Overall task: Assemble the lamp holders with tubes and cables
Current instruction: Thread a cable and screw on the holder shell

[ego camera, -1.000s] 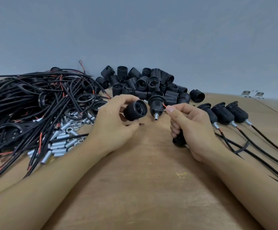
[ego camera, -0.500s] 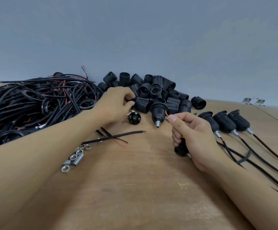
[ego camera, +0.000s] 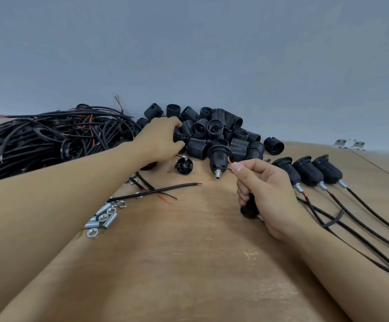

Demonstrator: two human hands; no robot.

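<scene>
A heap of black threaded lamp holder shells [ego camera: 214,133] lies at the back of the wooden table [ego camera: 188,263]. My left hand [ego camera: 159,140] reaches into its left side, fingers curled around a black part [ego camera: 180,137]. My right hand [ego camera: 265,194] pinches the red and black wire ends [ego camera: 230,164] beside a lamp holder with a metal tube [ego camera: 219,156], and a black piece [ego camera: 249,209] sits under its palm. A small black holder insert [ego camera: 184,166] lies between the hands.
A big tangle of black cables [ego camera: 49,140] fills the left. Loose metal tubes and nuts [ego camera: 104,217] and a cut cable [ego camera: 156,192] lie near my left forearm. Three assembled holders with cables [ego camera: 309,173] lie at the right. Metal brackets [ego camera: 349,144] sit far right.
My left hand has let go of the black shell it held up, moved back into the heap and taken hold of a part there. The right hand has stayed with the wires.
</scene>
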